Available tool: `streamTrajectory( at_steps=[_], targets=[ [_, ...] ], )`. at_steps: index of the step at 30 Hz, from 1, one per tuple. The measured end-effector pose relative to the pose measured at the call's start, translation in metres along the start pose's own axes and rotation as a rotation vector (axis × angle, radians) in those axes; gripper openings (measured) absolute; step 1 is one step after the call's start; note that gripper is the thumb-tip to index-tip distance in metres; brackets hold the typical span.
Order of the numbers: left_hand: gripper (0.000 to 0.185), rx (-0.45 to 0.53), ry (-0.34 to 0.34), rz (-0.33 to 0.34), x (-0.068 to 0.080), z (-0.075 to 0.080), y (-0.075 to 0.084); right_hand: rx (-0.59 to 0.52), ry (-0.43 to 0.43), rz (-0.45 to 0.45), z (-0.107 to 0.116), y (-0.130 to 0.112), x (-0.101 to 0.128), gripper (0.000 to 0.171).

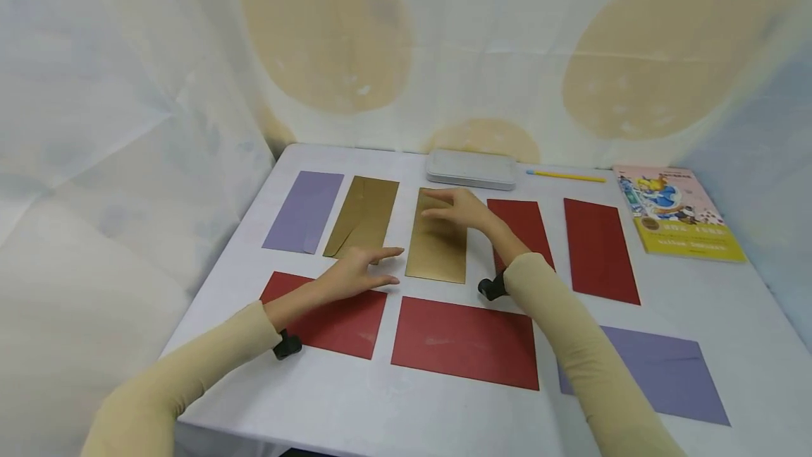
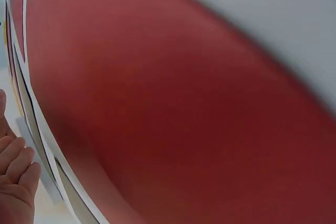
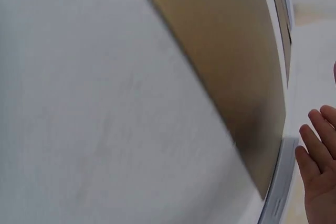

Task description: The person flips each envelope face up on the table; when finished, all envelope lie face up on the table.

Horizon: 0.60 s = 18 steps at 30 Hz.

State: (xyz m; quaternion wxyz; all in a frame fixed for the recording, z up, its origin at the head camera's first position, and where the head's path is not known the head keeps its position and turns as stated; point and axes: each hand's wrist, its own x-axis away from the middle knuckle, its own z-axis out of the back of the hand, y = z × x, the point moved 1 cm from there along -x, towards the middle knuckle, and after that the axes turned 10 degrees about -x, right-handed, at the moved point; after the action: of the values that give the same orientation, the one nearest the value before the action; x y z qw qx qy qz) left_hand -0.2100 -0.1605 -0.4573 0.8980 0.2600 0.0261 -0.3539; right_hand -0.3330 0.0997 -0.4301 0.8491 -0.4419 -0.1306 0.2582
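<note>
A person in cream sleeves works over a white table (image 1: 355, 400) laid with envelopes. Left to right along the far row lie a purple envelope (image 1: 304, 211), a gold envelope with its flap showing (image 1: 363, 216), then a second gold envelope (image 1: 436, 242) near the middle of the table, just short of a grey tin (image 1: 471, 168) at the far edge. The left hand (image 1: 352, 272), fingers straight and relaxed, hovers over the far end of a red envelope (image 1: 330, 316) on the near row, pointing at the second gold envelope's lower left corner. The right hand (image 1: 458, 208), fingers likewise extended and gripping nothing, sits over that envelope's upper right corner. Flat, smooth and matte gold, it offers little purchase; a sideways push could slide it askew into its neighbours. Two red envelopes (image 1: 599, 249) and a picture book (image 1: 675, 214) sit farther right.
</note>
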Motion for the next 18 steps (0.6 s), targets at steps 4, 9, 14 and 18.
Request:
streamTrajectory(
  at_steps=[4, 9, 14, 18],
  targets=[
    [0.059, -0.035, -0.009, -0.042, -0.012, -0.010, 0.005, 0.011, 0.021, -0.036, 0.011, 0.011, 0.007, 0.064],
    [0.059, -0.023, -0.017, -0.066, -0.024, -0.017, 0.011, 0.049, 0.045, -0.091, 0.025, 0.023, 0.011, 0.066],
    [0.062, -0.080, -0.002, -0.069, -0.033, -0.021, 0.014, 0.110, 0.051, -0.117, 0.035, 0.032, 0.008, 0.068],
    [0.067, -0.143, -0.023, -0.019, -0.038, -0.022, 0.014, 0.148, 0.032, -0.137, 0.037, 0.037, 0.005, 0.069]
  ],
)
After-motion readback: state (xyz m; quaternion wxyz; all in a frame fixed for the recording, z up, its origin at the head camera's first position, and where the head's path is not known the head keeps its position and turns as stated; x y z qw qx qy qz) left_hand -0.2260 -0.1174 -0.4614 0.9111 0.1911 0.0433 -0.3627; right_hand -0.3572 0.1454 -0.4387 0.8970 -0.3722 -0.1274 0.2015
